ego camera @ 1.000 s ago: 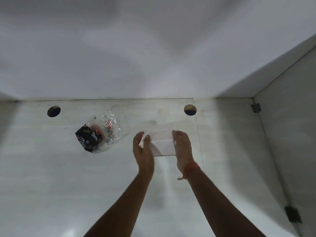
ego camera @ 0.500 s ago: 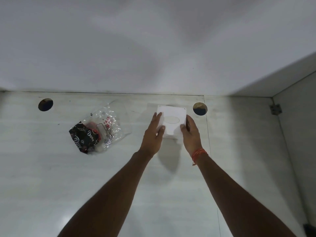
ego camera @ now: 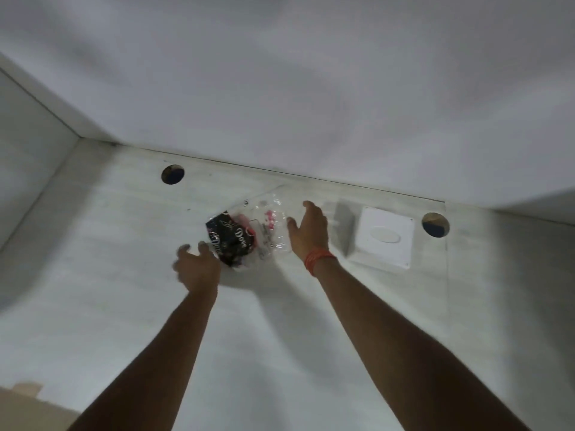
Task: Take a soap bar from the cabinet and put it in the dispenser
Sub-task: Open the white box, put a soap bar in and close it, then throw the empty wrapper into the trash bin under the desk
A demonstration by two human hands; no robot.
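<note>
Soap pack (ego camera: 231,241), inside a clear bag (ego camera: 267,228), lies on the cabinet shelf (ego camera: 93,244) between both hands. Left hand (ego camera: 196,265) at its 7 o'clock, fingers spread, empty. Right hand (ego camera: 309,231) at 3 o'clock, spread, empty. White box (ego camera: 384,239) lies at 3 o'clock beyond the right hand.

Two bare hands reach into a white cabinet (ego camera: 93,275). Left hand (ego camera: 196,266) and right hand (ego camera: 308,231) spread open either side of a clear soap packet (ego camera: 245,236); a white box (ego camera: 384,239) lies at three o'clock.
</note>
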